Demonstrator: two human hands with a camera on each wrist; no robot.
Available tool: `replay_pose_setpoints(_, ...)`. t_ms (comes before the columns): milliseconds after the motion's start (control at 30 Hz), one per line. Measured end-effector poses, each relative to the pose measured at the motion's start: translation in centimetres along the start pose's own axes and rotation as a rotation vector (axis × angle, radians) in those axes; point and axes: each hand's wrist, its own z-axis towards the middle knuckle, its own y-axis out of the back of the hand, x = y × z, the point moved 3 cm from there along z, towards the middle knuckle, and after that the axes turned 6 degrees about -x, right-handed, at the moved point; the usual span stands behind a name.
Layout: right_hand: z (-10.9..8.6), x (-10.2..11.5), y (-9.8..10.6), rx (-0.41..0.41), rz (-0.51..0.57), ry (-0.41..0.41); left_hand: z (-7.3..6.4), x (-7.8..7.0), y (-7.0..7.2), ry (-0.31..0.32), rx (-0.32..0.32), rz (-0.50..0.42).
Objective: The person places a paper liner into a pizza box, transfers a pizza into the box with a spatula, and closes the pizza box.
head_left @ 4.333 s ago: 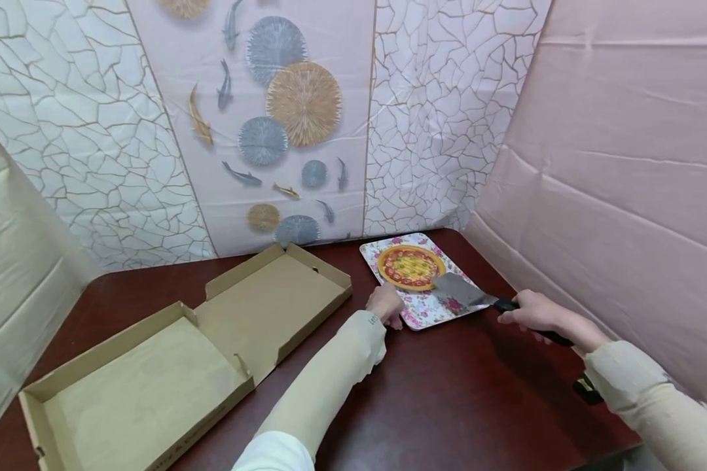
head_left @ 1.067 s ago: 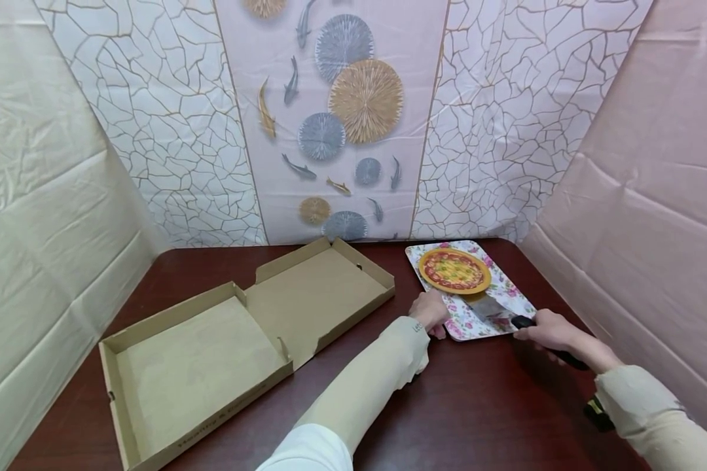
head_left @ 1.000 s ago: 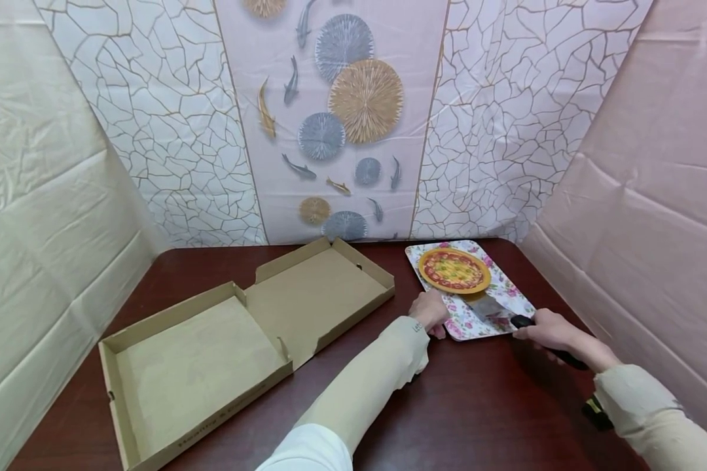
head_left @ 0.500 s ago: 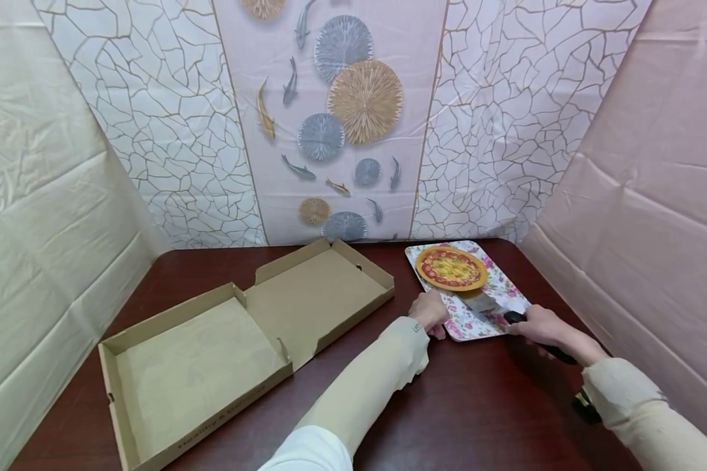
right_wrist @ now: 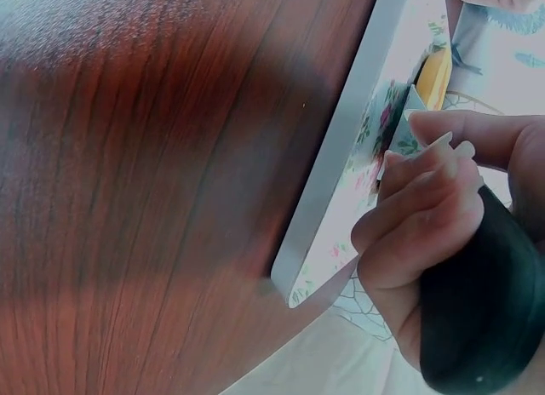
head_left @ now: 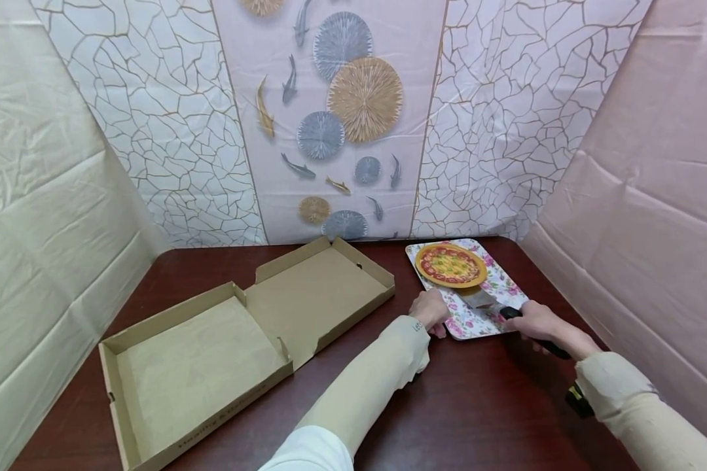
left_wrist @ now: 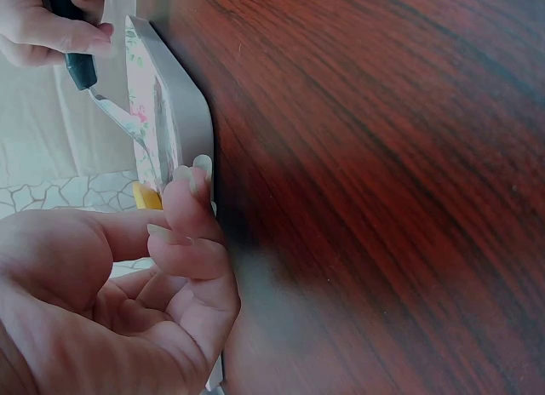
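Pizza on tray; room rightward; right grip curled round spatula; left grip holding tray edge.

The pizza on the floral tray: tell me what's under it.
The floral tray shows around the pizza, which covers part of it. The spatula blade meets the pizza's near edge; how far it goes under, if at all, is hidden.

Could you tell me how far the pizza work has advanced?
Done: the box lies open. In hand: the right hand grips the spatula, its blade at the near edge of the pizza; the left hand holds the tray. To do: the pizza is not in the box, so moving it there probably remains.
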Motion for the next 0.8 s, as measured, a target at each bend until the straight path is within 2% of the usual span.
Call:
replay_pose_setpoints(233, 0.7, 0.2, -0.3, 0.003, 0.004, 0.008, 0.2, -0.1, 0.0, 0.019, -0.003, -0.002)
replay_pose_setpoints(500, 1.1, 0.2, -0.6, -0.005, -0.012, 0.016, -0.4, 0.1, 0.2, -0.017, 0.003, -0.037)
replay_pose_setpoints(800, 1.8, 0.7, -0.7, 0.001, -0.013, 0.009, -0.5, 0.1, 0.4, -0.023, 0.006, -0.019)
